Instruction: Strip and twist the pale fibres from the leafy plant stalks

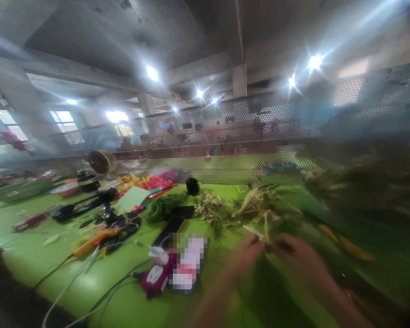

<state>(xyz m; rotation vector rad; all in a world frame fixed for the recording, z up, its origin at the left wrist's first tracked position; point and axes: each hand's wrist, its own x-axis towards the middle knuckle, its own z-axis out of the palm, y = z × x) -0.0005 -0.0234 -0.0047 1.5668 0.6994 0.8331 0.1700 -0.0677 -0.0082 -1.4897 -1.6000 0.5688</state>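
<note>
Above the green table (123,300), my left hand (248,253) and my right hand (290,248) are close together, both somewhat blurred. Their fingers are closed on a pale, yellowish leaf-like strip (264,230) whose ends fold and stick up between them. Just behind the hands lies a loose heap of similar pale strips (256,200). To its left is a small pile of cream and green leafy pieces (210,206), next to a bunch of dark green foliage (166,205). What the fingertips pinch is partly hidden.
A tissue pack (153,278) and two phones, one blurred out (189,264) and one dark (167,232), lie left of my hands. Further left are an orange glue gun (95,241), cables and a black stand (105,200). A perforated panel (208,159) stands behind.
</note>
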